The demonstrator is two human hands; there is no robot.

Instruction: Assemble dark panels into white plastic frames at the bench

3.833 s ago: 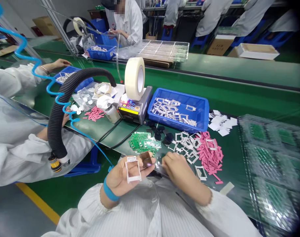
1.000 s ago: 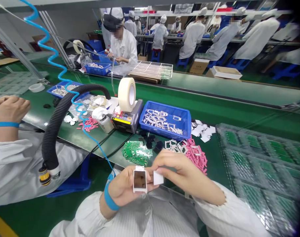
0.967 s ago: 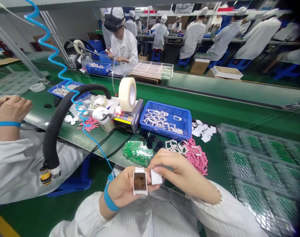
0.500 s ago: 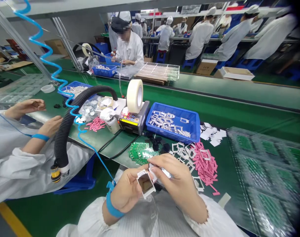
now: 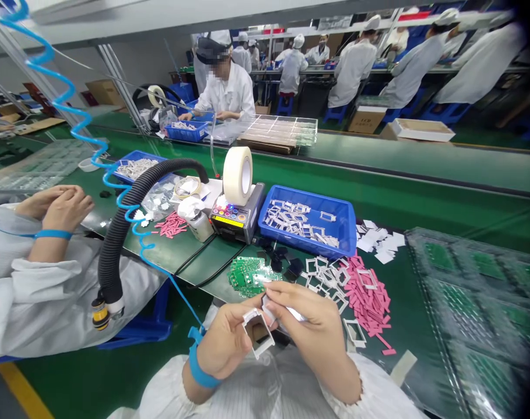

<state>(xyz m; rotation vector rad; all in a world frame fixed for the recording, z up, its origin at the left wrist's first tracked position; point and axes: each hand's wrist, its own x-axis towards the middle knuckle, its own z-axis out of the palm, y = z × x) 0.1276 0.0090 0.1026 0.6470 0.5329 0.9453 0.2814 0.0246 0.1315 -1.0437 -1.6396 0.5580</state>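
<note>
My left hand (image 5: 220, 340), with a blue wrist strap (image 5: 201, 368), is closed on a small white plastic frame (image 5: 265, 350) with a dark panel inside it. My right hand (image 5: 313, 329) is pinched round a small thin white piece (image 5: 268, 312) at the frame's upper right edge. Fingers cover part of this piece, so I cannot tell its kind or whether it touches the frame. Just beyond my hands lie green circuit boards (image 5: 248, 277) and black pieces (image 5: 293, 269). Loose white frames (image 5: 354, 333) and pink strips (image 5: 372, 302) are spread beside my right hand.
A blue bin (image 5: 306, 237) of white frames stands behind the loose parts. Left of it, a tape dispenser (image 5: 236, 224) carries a tape roll (image 5: 230, 174). Clear trays (image 5: 431, 326) hold green boards at right. A black hose (image 5: 110, 256) hangs before a co-worker's hands (image 5: 64, 206).
The view has shifted slightly. My two hands keep their hold on the frame and the white piece, almost unmoved. At left, the co-worker's hands have come together.
</note>
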